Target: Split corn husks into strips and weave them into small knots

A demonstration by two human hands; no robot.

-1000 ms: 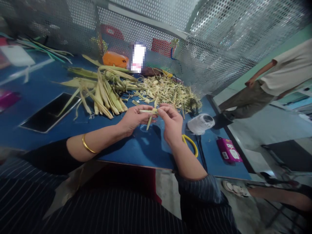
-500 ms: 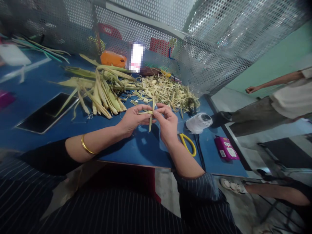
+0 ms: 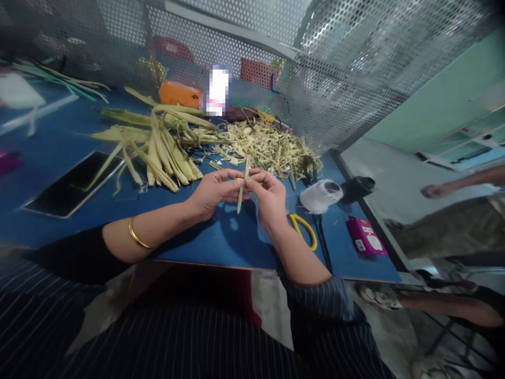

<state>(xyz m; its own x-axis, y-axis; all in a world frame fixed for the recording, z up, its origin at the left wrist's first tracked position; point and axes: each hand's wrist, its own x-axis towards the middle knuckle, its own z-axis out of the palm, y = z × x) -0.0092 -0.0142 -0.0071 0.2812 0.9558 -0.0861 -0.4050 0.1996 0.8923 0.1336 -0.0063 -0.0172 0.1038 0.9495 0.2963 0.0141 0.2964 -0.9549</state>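
Note:
Above the blue table, my left hand (image 3: 215,193) and my right hand (image 3: 270,199) meet, thumbs and fingertips pinched on a narrow pale-green corn husk strip (image 3: 240,199). The strip stands nearly upright between them, its upper end past the fingertips and its lower end hanging below. Fingers cover its middle, where a crossing piece is mostly hidden. Beyond my left hand lies a bundle of corn husks (image 3: 171,152). A heap of cut husk scraps (image 3: 272,147) spreads behind both hands. White thread on a spool (image 3: 321,196) rests to the right of my right hand.
Yellow-handled scissors (image 3: 305,232), a black spool (image 3: 358,188) and a purple packet (image 3: 366,237) lie at the right. A dark tablet-like panel (image 3: 71,181) is on the left. Perforated metal screening (image 3: 236,52) borders the back. Another person's arm (image 3: 461,181) shows at far right.
The pale crosspiece seen at my fingertips earlier is now mostly covered by them. Both hands keep their pinch. The person at the right has moved farther toward the frame's right edge.

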